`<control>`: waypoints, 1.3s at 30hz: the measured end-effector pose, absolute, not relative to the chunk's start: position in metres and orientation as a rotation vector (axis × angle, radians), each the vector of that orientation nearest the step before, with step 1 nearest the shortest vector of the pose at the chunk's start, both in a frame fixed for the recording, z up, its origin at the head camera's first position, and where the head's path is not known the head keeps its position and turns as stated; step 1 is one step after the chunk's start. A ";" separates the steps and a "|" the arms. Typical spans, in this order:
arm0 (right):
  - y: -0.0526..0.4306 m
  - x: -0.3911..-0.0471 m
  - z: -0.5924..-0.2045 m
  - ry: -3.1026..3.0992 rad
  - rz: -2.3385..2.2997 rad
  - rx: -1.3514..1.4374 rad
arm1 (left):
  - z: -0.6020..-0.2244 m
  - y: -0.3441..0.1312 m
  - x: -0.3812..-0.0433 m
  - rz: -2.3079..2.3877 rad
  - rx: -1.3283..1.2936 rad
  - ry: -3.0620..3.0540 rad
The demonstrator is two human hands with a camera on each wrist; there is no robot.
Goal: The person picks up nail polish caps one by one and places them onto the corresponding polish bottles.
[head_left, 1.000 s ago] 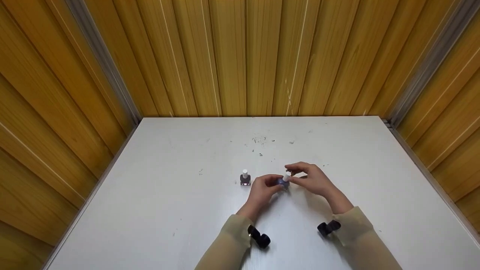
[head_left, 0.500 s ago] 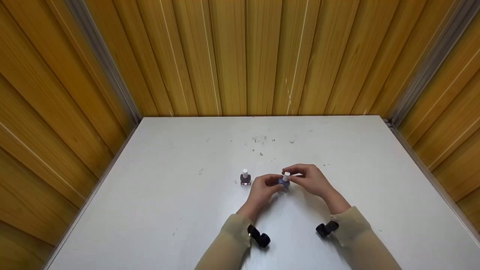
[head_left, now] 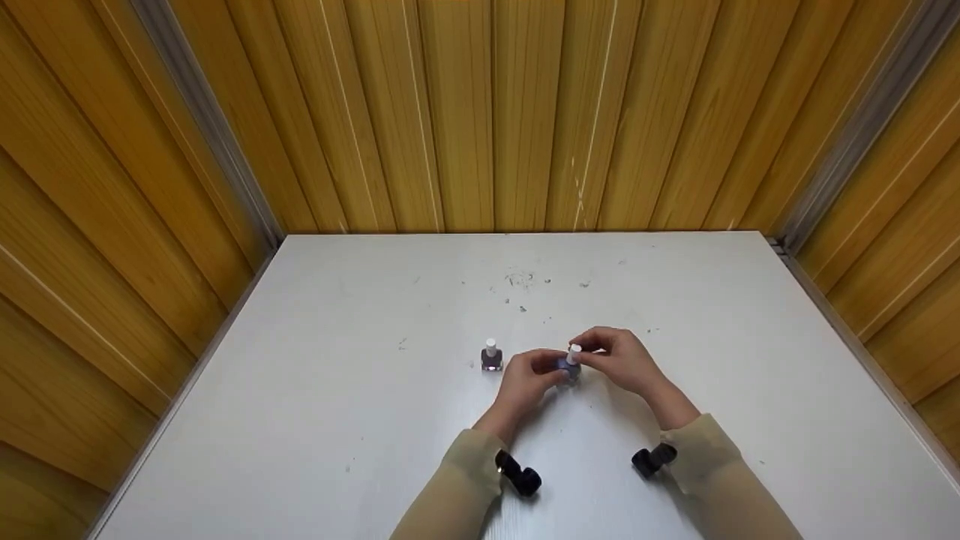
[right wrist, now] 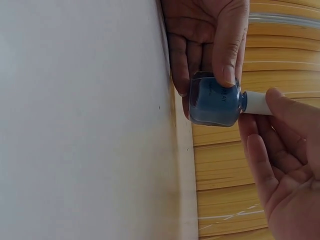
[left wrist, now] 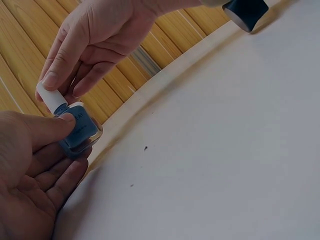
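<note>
My left hand [head_left: 525,379] grips the glass body of a blue nail polish bottle [left wrist: 84,129], thumb across its front and fingers behind. The white cap [right wrist: 257,103] is pinched between thumb and fingers of my right hand [head_left: 622,361]. A short stretch of blue neck shows between cap and glass in both wrist views. The bottle is tilted, held over the table. Left of my left hand, a second nail polish bottle [head_left: 491,360], dark with a white cap, stands upright.
The white table [head_left: 360,300] has small dark marks and specks toward its middle and back. Wood-patterned panels [head_left: 517,112] wall it in at the back and both sides. A black wrist camera [head_left: 519,474] sticks out from the left sleeve, another from the right.
My right hand has shifted slightly left and then a little back right, its fingers moving at the cap. The left hand keeps its grip, and the dark bottle has not moved.
</note>
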State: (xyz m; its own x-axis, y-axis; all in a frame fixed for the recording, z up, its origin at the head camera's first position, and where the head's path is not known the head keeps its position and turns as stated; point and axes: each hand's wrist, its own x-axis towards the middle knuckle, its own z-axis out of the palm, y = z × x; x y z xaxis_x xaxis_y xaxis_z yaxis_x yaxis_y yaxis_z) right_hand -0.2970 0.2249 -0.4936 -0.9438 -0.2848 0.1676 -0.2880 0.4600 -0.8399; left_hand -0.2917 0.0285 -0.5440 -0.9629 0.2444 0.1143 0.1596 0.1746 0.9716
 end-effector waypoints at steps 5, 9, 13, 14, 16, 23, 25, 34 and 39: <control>0.223 -0.297 -0.495 -2.693 1.535 0.457 | -0.544 0.029 -0.291 1.919 0.402 2.358; 0.225 -0.299 -0.498 -2.709 1.515 0.468 | -0.544 0.029 -0.291 1.917 0.405 2.371; 0.228 -0.300 -0.498 -2.696 1.572 0.536 | -0.544 0.029 -0.291 1.947 0.403 2.356; 0.229 -0.300 -0.497 -2.687 1.593 0.567 | -0.544 0.030 -0.291 1.954 0.402 2.351; 0.230 -0.300 -0.496 -2.669 1.623 0.611 | -0.543 0.029 -0.291 1.962 0.403 2.346; 0.229 -0.299 -0.495 -2.659 1.620 0.682 | -0.542 0.028 -0.291 1.927 0.402 2.365; 0.229 -0.298 -0.495 -2.666 1.602 0.674 | -0.541 0.028 -0.291 1.927 0.395 2.358; 0.225 -0.298 -0.494 -2.682 1.583 0.527 | -0.542 0.028 -0.291 1.934 0.404 2.355; 0.225 -0.300 -0.498 -2.684 1.578 0.464 | -0.544 0.029 -0.292 1.935 0.425 2.359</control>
